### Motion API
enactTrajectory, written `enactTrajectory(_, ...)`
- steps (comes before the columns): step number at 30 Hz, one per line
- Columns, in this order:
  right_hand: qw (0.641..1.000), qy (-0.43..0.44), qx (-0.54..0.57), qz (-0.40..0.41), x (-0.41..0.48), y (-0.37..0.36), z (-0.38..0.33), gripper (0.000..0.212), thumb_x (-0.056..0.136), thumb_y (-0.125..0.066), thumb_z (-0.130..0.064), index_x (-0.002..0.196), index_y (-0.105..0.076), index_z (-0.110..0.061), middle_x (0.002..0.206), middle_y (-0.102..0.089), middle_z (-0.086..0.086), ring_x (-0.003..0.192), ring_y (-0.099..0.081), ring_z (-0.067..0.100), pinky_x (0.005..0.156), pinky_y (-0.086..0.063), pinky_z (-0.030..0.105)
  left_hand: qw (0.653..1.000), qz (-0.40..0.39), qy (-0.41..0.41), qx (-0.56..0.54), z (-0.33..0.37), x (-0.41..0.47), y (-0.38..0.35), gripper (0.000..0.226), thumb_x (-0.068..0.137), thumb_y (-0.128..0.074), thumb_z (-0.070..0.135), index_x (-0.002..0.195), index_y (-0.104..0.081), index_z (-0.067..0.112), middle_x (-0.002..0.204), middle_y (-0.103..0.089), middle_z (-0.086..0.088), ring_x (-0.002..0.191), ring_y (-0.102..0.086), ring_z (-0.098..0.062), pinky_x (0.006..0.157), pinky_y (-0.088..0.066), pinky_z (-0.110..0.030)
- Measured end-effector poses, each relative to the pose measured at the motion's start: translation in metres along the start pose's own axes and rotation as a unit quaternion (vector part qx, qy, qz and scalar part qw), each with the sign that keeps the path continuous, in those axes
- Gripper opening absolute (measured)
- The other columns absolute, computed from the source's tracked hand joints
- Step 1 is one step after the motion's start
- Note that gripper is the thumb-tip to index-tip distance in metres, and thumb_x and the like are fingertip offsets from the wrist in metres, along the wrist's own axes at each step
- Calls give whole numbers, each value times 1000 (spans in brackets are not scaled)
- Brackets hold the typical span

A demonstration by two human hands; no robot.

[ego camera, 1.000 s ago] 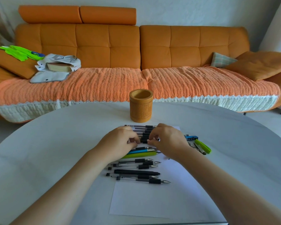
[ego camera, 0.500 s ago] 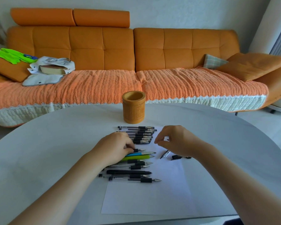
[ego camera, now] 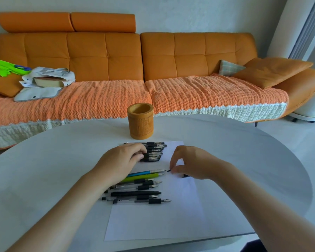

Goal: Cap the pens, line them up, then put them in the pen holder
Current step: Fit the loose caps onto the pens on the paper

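Left hand (ego camera: 122, 160) holds capped pens (ego camera: 154, 154) near pen holder (ego camera: 140, 125); right hand (ego camera: 193, 163) pinches a dark piece (ego camera: 168, 170).

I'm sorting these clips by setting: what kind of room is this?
Probably a home living room: an orange sofa with a loose cushion stands behind the white table, and a cloth bag lies on its seat.

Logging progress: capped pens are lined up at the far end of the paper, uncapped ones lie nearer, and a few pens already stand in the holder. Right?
Not quite. The head view shows no pens sticking out of the holder. The capped pens are lined up at the far end of the paper, the uncapped ones nearer.
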State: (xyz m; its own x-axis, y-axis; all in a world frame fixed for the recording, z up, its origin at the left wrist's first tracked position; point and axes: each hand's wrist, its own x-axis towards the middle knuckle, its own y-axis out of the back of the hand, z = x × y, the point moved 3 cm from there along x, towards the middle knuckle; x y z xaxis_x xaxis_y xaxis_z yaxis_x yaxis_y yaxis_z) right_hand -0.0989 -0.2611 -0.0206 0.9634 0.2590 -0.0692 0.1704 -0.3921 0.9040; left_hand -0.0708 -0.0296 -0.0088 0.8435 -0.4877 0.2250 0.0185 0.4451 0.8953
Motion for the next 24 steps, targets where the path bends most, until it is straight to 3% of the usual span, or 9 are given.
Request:
enactTrajectory(4, 998, 3, 19, 55, 4, 4, -6, 9, 94, -57, -40, 96, -63, -34, 91, -66, -14, 72, -58, 3, 67, -50, 29, 1000, -5, 17, -17, 0, -1, 2, 15, 97, -51, 35, 109, -60, 39, 100, -62, 21, 91, -57, -4, 77, -49, -30)
enactTrajectory(7, 989, 5, 95, 110, 6, 8, -11, 9, 96, -58, -34, 97, -66, -30, 81, -67, -11, 63, -56, 4, 59, -43, 21, 999, -2, 26, -40, 2, -2, 3, 16, 96, -56, 33, 109, -64, 36, 101, -61, 20, 93, -57, -3, 79, -47, -26)
enactTrajectory(10, 975, 5, 147, 169, 7, 9, -15, 14, 93, -65, -25, 103, -75, -24, 70, -59, -20, 60, -54, -8, 56, -38, 7, 998, -1, 32, -49, 3, -1, 4, 18, 93, -61, 33, 110, -66, 35, 109, -61, 20, 99, -57, -5, 87, -47, -28)
enactTrajectory(13, 972, -2, 159, 175, 8, 8, -18, 25, 90, -68, -21, 114, -74, -25, 70, -57, -22, 56, -50, -11, 53, -38, 6, 998, -3, 29, -54, 4, -1, 3, 21, 92, -63, 31, 113, -65, 34, 113, -60, 21, 102, -56, -5, 90, -46, -28)
enactTrajectory(16, 973, -5, 171, 154, 7, 8, -20, 20, 92, -66, -20, 111, -75, -21, 65, -51, -24, 50, -50, -14, 50, -37, 4, 998, -1, 33, -57, 2, -2, 4, 23, 92, -62, 31, 114, -66, 33, 115, -60, 21, 103, -56, -5, 90, -46, -28)
enactTrajectory(21, 981, 5, 145, 125, 8, 2, -26, 19, 93, -65, -27, 109, -75, -24, 95, -65, -15, 61, -53, -20, 59, -39, 2, 998, 0, 26, -59, 5, -2, 6, 22, 92, -62, 31, 113, -67, 33, 113, -60, 20, 100, -56, -5, 87, -46, -26)
enactTrajectory(24, 984, 3, 139, 114, 8, -1, -29, 20, 93, -64, -31, 110, -74, -27, 99, -65, -17, 59, -55, -9, 56, -40, 6, 998, -2, 17, -59, 9, -3, 5, 20, 92, -62, 32, 111, -67, 35, 110, -61, 21, 98, -56, -6, 86, -47, -28)
